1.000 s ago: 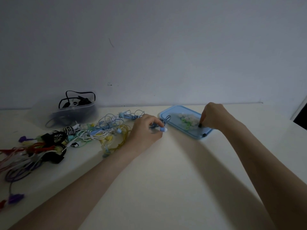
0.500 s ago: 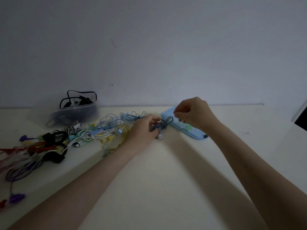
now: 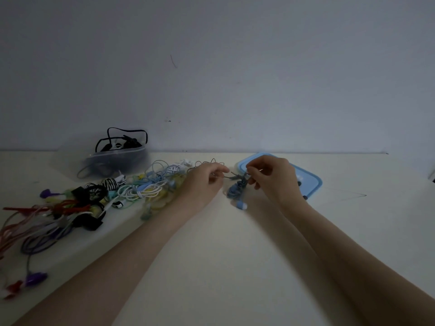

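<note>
Binding a coiled blue earphone set appeared to be the step in hand. Bundle (image 3: 235,190) hung low between the two hands, just above the table (image 3: 235,267), in front of the near left corner of the blue lid (image 3: 314,182). One pale blue earbud (image 3: 241,205) dangled from it, at or nearly at the table surface; blur hid whether it touched.

Left hand (image 3: 203,184): fingers curled, thumb and forefinger pinched on a thin dark strand (image 3: 231,177) that ran across to the bundle's top. Right hand (image 3: 270,181): fingers curled likewise, tips pinched at the other end of that strand, right over the bundle. Whether the strand was a tie or a loose length of the set's own cord could not be told; too thin, too dim.

Judgement: coil gathered, fastening begun but not closed. Strand looked stretched across the top rather than wrapped round the waist of the coil.

Next move would call for tension on both ends, one end passed round the middle of the coil, then a twist or tuck to shut it. Loops looked slack, so a loosened pinch could let them spring apart. The dangling earbud should stay out of the wrap.

Elsewhere: mixed pile (image 3: 141,189) of coloured cords left of the left hand; clear tub (image 3: 117,158) with black cords behind it, by the wall. A thin wire (image 3: 348,196) lay on the table right of the lid.
</note>
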### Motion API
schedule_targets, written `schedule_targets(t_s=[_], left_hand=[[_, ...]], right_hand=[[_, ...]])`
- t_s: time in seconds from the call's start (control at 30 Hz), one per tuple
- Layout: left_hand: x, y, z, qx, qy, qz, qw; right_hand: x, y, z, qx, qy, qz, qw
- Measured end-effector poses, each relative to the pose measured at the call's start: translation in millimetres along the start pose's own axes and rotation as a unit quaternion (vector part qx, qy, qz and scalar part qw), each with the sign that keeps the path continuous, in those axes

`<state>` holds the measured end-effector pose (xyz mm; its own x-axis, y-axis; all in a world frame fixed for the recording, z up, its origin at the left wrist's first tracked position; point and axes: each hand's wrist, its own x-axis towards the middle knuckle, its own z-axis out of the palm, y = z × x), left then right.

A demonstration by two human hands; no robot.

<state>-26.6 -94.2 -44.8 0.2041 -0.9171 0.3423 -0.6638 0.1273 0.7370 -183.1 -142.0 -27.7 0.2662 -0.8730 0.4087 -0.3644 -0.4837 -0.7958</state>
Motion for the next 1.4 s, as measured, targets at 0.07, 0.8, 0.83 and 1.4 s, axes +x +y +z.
schedule_targets(t_s=[0.07, 0.8, 0.83, 1.4], left_hand=[[-2, 7, 3, -0.009, -0.018, 0.008, 1.0], [-7, 16, 4, -0.232, 0.056, -0.073, 0.968], [-7, 17, 4, -0.242, 0.057, -0.077, 0.966], [-14, 30, 0, -0.275, 0.041, -0.089, 0.957]], right_hand=[[0, 1, 0, 0.001, 0.009, 0.002, 1.0], [-4, -7, -6, 0.312, 0.017, 0.121, 0.942], [-5, -7, -4, 0.31, 0.006, 0.12, 0.943], [-11, -7, -1, 0.409, -0.102, 0.145, 0.895]])
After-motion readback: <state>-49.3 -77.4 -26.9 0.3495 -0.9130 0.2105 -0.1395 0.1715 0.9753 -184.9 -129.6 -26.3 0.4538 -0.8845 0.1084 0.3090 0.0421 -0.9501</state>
